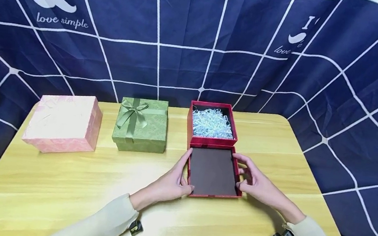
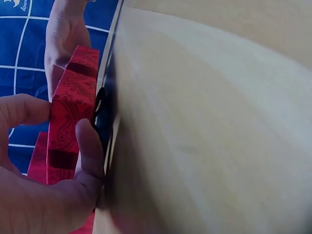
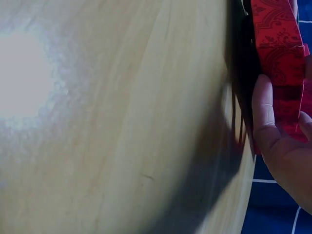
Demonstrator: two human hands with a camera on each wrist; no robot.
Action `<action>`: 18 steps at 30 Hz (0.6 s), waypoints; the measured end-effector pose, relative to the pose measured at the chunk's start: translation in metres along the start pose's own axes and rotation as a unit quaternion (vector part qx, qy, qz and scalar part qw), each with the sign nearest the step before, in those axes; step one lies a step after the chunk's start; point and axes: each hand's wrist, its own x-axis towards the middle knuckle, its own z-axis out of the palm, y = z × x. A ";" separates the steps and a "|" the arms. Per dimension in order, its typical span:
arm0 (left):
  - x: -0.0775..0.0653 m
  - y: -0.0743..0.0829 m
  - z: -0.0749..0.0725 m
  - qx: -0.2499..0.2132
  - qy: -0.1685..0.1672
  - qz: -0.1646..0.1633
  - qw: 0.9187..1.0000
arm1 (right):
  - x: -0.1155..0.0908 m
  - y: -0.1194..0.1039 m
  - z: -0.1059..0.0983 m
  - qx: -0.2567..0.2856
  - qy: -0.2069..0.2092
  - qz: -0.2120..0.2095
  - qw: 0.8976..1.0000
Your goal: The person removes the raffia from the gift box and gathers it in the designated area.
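In the head view, a red box lid (image 1: 214,173) with a dark inside faces up in front of the red gift box (image 1: 214,141). My left hand (image 1: 168,184) grips the lid's left edge, thumb at the near corner and fingers along the side. On the opposite side my right hand (image 1: 255,182) holds the lid between thumb and fingers. The left wrist view shows the lid's patterned red side (image 2: 73,114) with darker red bands, pinched by the left fingers. Pale blue shredded paper (image 1: 211,123) fills the red box, which stands open against the lid's far edge.
A green gift box (image 1: 144,128) with a ribbon bow stands left of the red box. Farther left is a pink box (image 1: 63,121). All stand on a wooden table (image 1: 93,189) before a dark blue curtain (image 1: 181,69) with white lines.
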 end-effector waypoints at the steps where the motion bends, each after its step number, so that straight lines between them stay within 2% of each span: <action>1: 0.001 0.000 0.000 0.003 0.001 0.001 1.000 | 0.001 0.000 -0.001 0.002 -0.002 0.001 1.000; 9: 0.002 -0.009 0.000 0.025 0.020 0.008 0.999 | 0.003 0.002 0.002 -0.001 -0.012 0.021 1.000; 18: 0.005 -0.009 0.000 0.041 0.037 0.007 0.998 | 0.006 0.004 0.000 -0.009 -0.008 0.030 0.999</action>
